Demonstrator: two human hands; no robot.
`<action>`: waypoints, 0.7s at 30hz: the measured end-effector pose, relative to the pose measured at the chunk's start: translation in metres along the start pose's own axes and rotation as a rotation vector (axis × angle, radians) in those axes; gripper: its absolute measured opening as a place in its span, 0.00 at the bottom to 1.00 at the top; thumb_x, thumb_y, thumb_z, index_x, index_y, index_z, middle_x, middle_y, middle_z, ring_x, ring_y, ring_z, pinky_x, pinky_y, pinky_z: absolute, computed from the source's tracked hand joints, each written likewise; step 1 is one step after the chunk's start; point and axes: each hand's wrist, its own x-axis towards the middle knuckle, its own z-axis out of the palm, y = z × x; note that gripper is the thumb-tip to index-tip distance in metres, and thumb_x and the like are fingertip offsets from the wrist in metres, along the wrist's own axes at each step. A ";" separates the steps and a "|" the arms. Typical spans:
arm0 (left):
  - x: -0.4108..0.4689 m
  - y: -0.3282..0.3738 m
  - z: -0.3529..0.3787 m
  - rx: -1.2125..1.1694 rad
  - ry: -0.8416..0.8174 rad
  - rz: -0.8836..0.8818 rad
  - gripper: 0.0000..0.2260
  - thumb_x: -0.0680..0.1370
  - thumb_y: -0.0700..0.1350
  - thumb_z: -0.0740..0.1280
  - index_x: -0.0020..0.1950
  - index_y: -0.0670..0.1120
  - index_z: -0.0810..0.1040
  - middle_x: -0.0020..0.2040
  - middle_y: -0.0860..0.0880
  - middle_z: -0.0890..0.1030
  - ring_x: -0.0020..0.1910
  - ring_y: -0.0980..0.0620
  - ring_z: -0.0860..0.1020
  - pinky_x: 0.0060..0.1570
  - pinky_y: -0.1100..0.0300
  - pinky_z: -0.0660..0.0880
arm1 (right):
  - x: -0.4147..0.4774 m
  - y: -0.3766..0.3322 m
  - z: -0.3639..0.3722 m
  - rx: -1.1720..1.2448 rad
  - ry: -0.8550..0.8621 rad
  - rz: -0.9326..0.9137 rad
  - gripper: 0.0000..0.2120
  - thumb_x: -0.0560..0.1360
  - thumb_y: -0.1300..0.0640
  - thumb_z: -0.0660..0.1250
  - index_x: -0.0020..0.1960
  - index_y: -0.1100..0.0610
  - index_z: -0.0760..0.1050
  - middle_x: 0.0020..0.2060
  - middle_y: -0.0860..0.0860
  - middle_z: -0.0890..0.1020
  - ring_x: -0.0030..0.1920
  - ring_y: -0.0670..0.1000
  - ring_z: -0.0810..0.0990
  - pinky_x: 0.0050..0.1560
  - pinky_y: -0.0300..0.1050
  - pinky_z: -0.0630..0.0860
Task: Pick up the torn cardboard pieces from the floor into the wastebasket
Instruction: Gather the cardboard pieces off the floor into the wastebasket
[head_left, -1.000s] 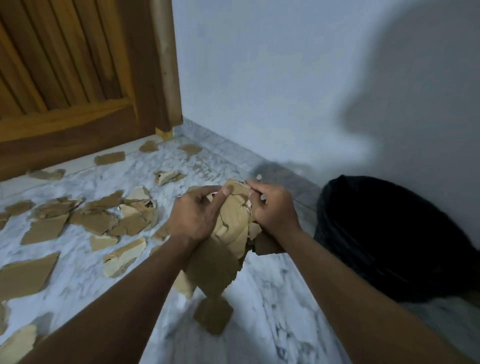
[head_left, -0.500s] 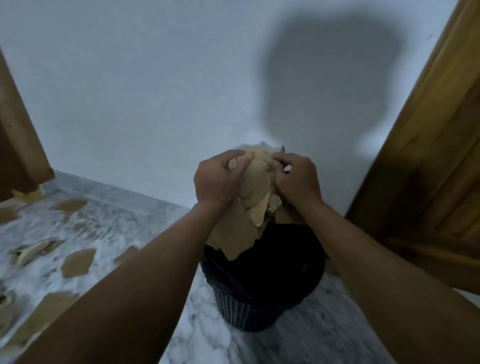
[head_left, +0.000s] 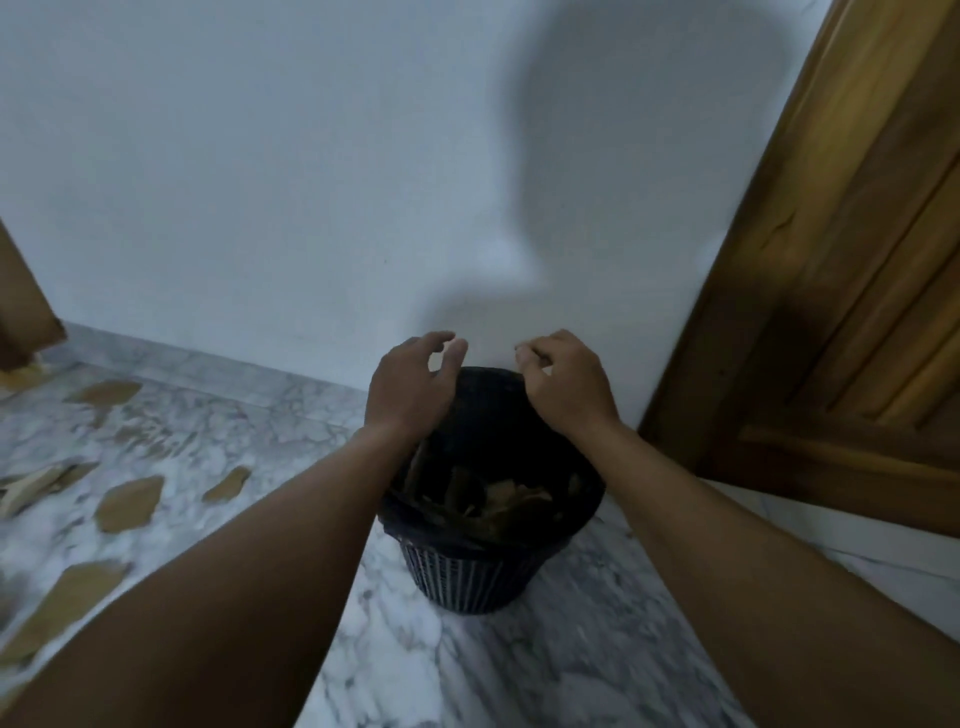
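A black wastebasket with a dark liner stands on the marble floor against the white wall. Torn brown cardboard pieces lie inside it. My left hand hovers over the basket's left rim, fingers loosely curled and holding nothing. My right hand hovers over the right rim, fingers also loosely bent and empty. Several more torn cardboard pieces lie on the floor to the left.
A wooden door stands close to the right of the basket. Another wooden door edge shows at the far left. The white wall runs right behind the basket. Marble floor lies in front.
Both hands carried the cardboard bundle to above the wastebasket and let it go. The pieces now lie inside the basket and both hands are empty.
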 end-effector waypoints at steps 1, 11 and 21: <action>-0.001 0.000 -0.007 0.002 0.000 -0.005 0.20 0.82 0.61 0.59 0.64 0.52 0.80 0.61 0.52 0.82 0.62 0.52 0.78 0.61 0.56 0.72 | -0.001 -0.005 -0.002 0.001 -0.009 -0.002 0.13 0.81 0.52 0.63 0.58 0.55 0.82 0.55 0.52 0.80 0.52 0.50 0.80 0.55 0.47 0.77; -0.059 -0.065 -0.100 0.233 -0.041 -0.091 0.21 0.83 0.60 0.58 0.70 0.51 0.77 0.66 0.46 0.80 0.68 0.46 0.74 0.66 0.51 0.70 | -0.035 -0.082 0.045 -0.067 -0.291 -0.025 0.25 0.83 0.45 0.59 0.77 0.53 0.66 0.74 0.52 0.67 0.72 0.54 0.69 0.69 0.48 0.67; -0.215 -0.221 -0.179 0.445 -0.091 -0.444 0.24 0.83 0.59 0.56 0.77 0.49 0.69 0.73 0.43 0.73 0.75 0.42 0.66 0.71 0.48 0.63 | -0.150 -0.139 0.203 -0.066 -0.517 -0.223 0.29 0.83 0.45 0.59 0.80 0.55 0.60 0.78 0.56 0.62 0.78 0.57 0.58 0.76 0.52 0.59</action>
